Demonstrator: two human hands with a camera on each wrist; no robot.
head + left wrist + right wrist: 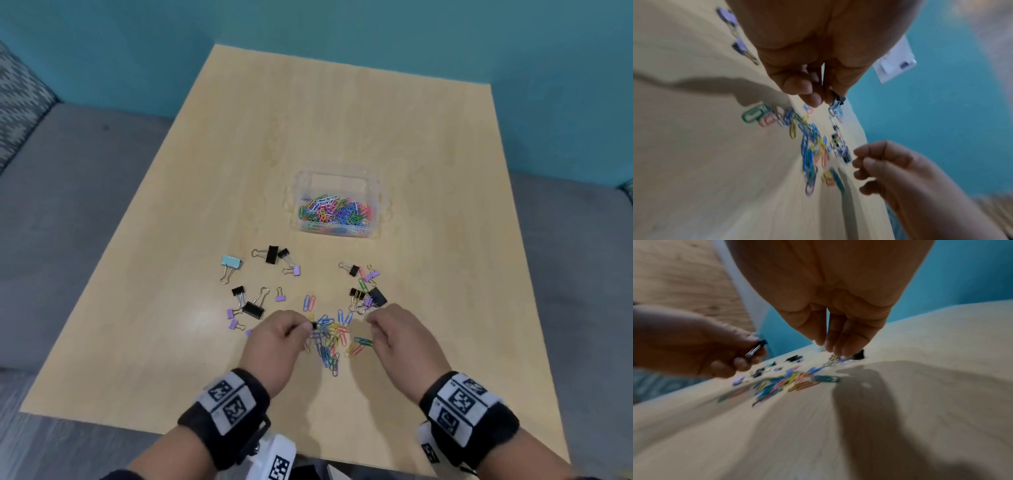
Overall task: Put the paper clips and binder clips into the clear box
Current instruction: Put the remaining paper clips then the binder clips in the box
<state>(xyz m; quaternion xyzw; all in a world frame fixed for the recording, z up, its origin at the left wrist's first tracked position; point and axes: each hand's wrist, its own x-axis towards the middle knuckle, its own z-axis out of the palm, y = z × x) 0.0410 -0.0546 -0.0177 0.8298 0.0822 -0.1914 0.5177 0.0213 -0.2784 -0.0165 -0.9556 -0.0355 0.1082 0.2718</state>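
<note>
The clear box stands mid-table, holding many coloured paper clips. A loose pile of paper clips lies between my hands. My left hand pinches a small black binder clip just above the pile's left edge; the same clip shows in the right wrist view. My right hand hovers with fingertips drawn together over a cluster of black and purple binder clips. Whether it pinches a wire handle is unclear. More binder clips lie scattered to the left.
The wooden table is bare beyond the box and to the right. A light blue binder clip lies at the far left of the scatter. Grey upholstery and a teal wall surround the table.
</note>
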